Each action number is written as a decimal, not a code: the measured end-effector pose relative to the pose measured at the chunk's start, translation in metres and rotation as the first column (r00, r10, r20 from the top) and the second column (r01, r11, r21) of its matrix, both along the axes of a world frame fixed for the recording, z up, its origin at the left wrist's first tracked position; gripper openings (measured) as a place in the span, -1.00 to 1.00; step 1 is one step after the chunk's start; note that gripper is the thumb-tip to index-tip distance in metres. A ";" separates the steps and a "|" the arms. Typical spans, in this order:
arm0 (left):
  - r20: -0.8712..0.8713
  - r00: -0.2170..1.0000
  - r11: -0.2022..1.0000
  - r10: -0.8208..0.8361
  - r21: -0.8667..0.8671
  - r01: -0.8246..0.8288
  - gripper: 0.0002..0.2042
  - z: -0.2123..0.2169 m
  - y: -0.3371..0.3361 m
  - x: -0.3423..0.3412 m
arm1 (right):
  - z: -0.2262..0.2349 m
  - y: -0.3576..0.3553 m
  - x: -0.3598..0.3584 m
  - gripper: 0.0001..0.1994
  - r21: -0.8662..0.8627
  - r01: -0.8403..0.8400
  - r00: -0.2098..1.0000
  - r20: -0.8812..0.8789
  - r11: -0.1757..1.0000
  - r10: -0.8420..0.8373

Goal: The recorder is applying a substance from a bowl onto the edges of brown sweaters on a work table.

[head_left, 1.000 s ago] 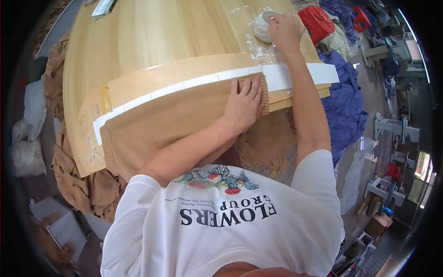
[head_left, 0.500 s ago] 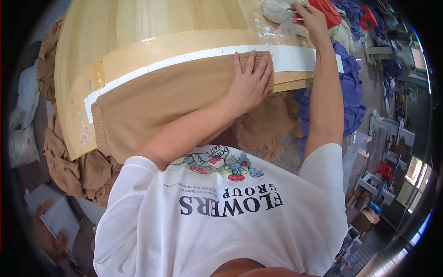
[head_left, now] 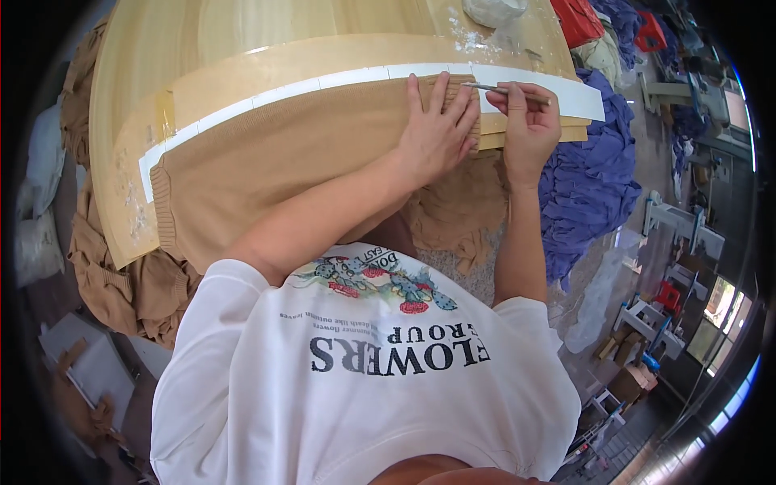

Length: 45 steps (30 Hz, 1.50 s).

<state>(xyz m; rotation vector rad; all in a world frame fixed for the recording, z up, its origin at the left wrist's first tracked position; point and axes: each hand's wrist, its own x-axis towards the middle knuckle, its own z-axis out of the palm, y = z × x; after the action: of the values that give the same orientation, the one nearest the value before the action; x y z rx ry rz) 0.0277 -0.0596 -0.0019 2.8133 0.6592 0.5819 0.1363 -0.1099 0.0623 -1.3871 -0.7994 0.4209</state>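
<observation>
Garment [head_left: 283, 145] tan, knitted, lying smooth, ribbed both ends

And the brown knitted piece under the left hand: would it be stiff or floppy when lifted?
The brown knitted piece would probably be floppy, as its near side appears to sag beyond the table. Its ribbed left end, with visible ridges, may stretch if tugged. It could shift easily without the left hand spread on it.
</observation>
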 end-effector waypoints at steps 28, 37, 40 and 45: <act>0.246 0.968 0.993 0.052 0.088 -0.076 -0.45 -0.016 -0.005 0.006 | 0.003 0.051 -0.095 -0.90 -0.028 -0.312 0.892 0.336 0.950 0.302; -0.336 0.889 0.844 0.311 0.527 -0.097 -0.46 -0.070 -0.016 0.061 | 0.013 0.070 -0.133 -0.90 -0.122 -0.398 0.847 0.333 0.909 0.415; -0.315 0.938 0.962 0.141 0.269 -0.054 -0.47 -0.025 -0.017 0.024 | 0.015 0.078 -0.150 -0.92 -0.064 -0.497 0.847 0.181 0.866 0.500; -0.025 0.997 0.995 0.075 0.073 -0.073 -0.48 -0.007 -0.007 0.005 | -0.002 0.107 -0.174 -0.91 -0.262 -0.529 0.667 0.461 0.807 0.586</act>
<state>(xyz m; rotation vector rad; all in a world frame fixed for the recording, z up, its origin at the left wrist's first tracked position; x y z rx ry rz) 0.0326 -0.0668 -0.0088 2.8791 0.7651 0.5922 -0.0376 -0.0028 0.0604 -1.3472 -1.7110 0.5723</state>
